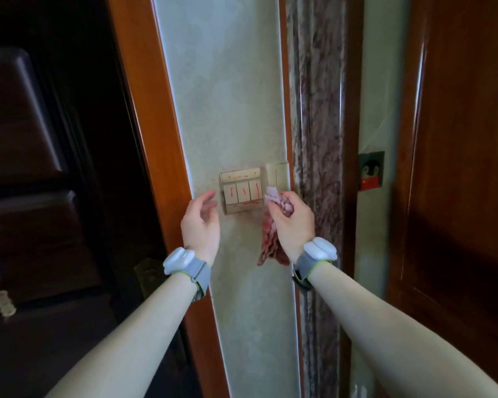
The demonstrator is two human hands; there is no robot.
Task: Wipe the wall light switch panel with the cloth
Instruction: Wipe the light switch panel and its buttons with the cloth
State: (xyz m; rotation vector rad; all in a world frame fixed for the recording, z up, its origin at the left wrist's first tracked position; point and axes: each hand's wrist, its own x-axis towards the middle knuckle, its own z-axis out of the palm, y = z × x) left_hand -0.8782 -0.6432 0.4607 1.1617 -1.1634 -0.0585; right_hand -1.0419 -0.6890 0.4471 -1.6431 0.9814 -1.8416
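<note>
Pale green wall strip (pixel 230 110), cream three-rocker switch panel (pixel 241 190) red-marked, unwiped; right hand (pixel 295 222) clutching bunched pink patterned cloth (pixel 273 225) beside it, left hand (pixel 200 222) open, empty.

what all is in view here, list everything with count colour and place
switch panel: 1, cream with red marks, three rockers, on the pale wall strip
second plate: 1, cream, just right of the panel
cloth: 1, pink and red, bunched in the right hand, tail hanging down
door frame: 1, orange wood, left of the wall strip
dark door: 1, far left
penguin sticker: 1, dark with red, right
wristbands: 2, grey and white
left hand: open, empty, left of the panel
right hand: gripping the cloth
</note>
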